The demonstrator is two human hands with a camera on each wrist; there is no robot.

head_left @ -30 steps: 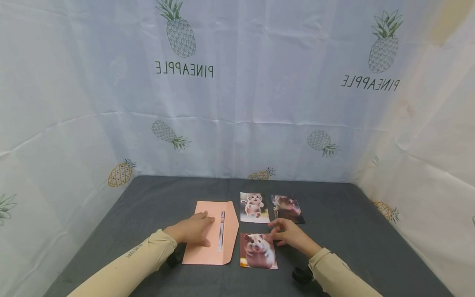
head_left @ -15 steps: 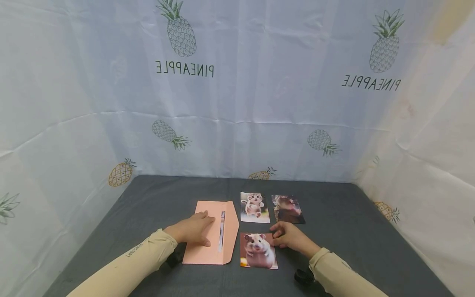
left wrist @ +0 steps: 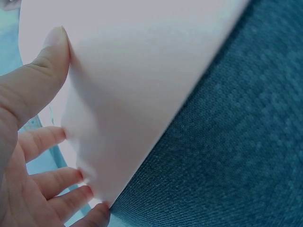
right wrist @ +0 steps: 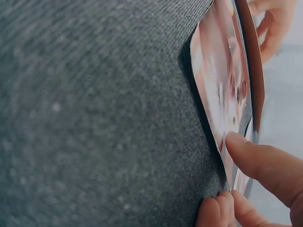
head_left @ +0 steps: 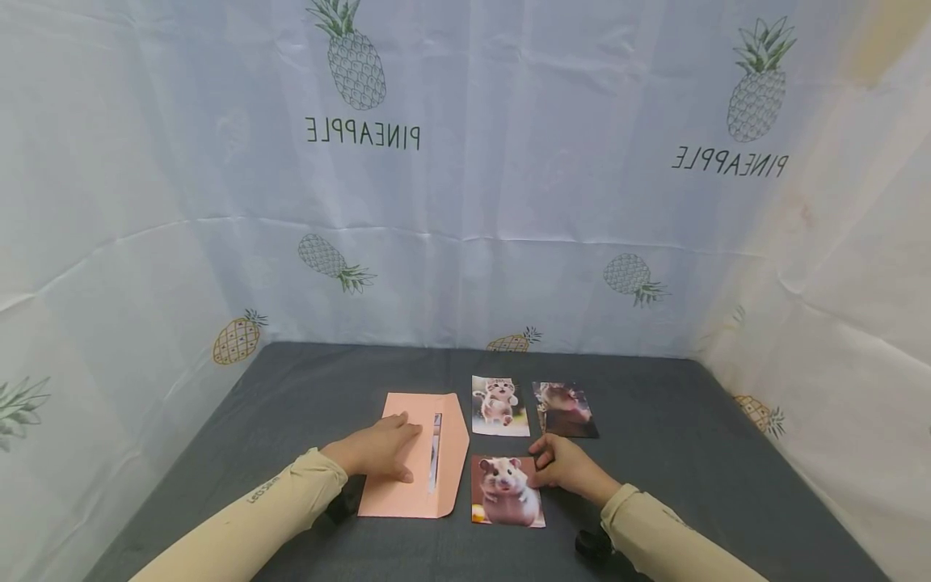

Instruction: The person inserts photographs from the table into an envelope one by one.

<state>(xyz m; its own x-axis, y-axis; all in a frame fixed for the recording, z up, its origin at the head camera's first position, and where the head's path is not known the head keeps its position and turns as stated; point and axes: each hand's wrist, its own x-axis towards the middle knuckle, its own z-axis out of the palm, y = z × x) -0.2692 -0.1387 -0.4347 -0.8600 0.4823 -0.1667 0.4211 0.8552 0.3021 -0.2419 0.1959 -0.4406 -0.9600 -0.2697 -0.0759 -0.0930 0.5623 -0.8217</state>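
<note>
A peach envelope [head_left: 407, 499] lies on the dark cloth, its flap unfolded to the right and a strip of a picture [head_left: 435, 453] showing in its slot. My left hand [head_left: 374, 449] rests on it with fingers spread; in the left wrist view thumb and fingertips press on the envelope [left wrist: 142, 61]. To the right lies a photo of a hamster [head_left: 505, 495]. My right hand [head_left: 570, 469] pinches that photo's right edge. In the right wrist view the thumb is on top of the hamster photo [right wrist: 215, 71], with the other fingers at its edge, partly hidden.
Behind the hamster photo lie a kitten photo [head_left: 499, 404] and a darker photo [head_left: 566, 411], side by side. A dark cloth [head_left: 349, 372] covers the table. A pineapple-print curtain [head_left: 465, 186] encloses the back and sides.
My right hand has closed on the right edge of the hamster photo, its thumb coming down onto the picture. My left hand and the envelope have stayed in place.
</note>
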